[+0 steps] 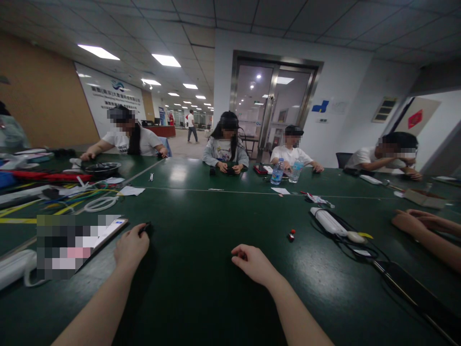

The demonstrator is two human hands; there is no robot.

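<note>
My left hand point(131, 247) is closed on a small black object point(145, 228), too dark and small to name, just above the dark green table point(187, 269). Left of that hand lies a tablet or large phone point(118, 227), its screen mostly blurred out. My right hand point(254, 263) rests on the table with its fingers loosely curled in, and nothing shows in them. To its right stands a tiny red and black item point(291, 235), apart from the hand.
At right lie a white power strip point(327, 221) with black cable and a long dark flat object point(414, 283). Another person's hands point(414, 223) rest beyond. Coloured wires point(75, 197) and a white cable coil point(101, 204) cover the left. Two water bottles point(277, 172) stand before seated people opposite.
</note>
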